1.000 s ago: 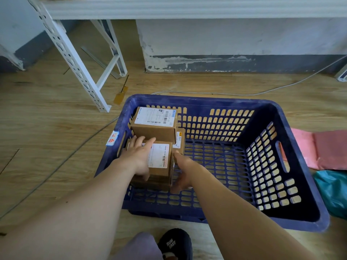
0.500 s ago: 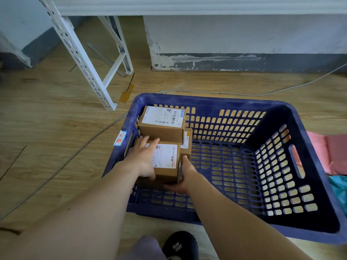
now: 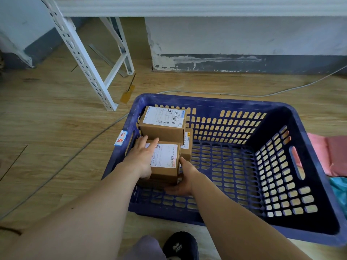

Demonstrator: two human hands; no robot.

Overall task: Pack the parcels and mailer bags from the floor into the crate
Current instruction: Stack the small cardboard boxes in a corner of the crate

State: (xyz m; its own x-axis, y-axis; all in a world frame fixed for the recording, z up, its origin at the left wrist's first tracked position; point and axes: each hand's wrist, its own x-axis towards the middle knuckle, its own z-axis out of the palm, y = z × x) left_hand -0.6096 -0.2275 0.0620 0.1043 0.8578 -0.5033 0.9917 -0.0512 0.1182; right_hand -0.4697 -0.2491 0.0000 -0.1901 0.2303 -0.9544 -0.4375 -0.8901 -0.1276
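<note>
On the wooden floor (image 3: pixel 47 128) sits a dark blue slotted crate (image 3: pixel 216 101), and the cardboard parcels in it are gathered at its left end, close against the left wall. The far parcel (image 3: pixel 163 129) stands in the far left corner with a white shipping label on its top. The near parcel (image 3: pixel 167 163), also labelled on top, lies just in front of it and rests on another box of which only a dark edge shows. A third parcel (image 3: pixel 188 145) peeks out on the right between the two, mostly hidden. The left hand (image 3: pixel 143 156) lies flat on top of the near parcel, fingers straight and pointing at the far parcel, covering the left part of the label. The right hand (image 3: pixel 185 177) grips the same parcel at its near right corner, thumb up along the right side and fingers curled round below the near edge. Outside the crate, on the floor beside its right wall, lie pink mailer bags (image 3: pixel 332 156) and, nearer, a teal bag (image 3: pixel 339 192), both cut off by the edge of view. A sticker (image 3: pixel 121 140) clings to the crate's left rim. Beyond the crate a white cable (image 3: pixel 225 94) trails across the floor, and a white shelf frame (image 3: pixel 82 55) stands at the far left. A black shoe (image 3: pixel 180 246) shows at the bottom, just before the crate's near wall.
</note>
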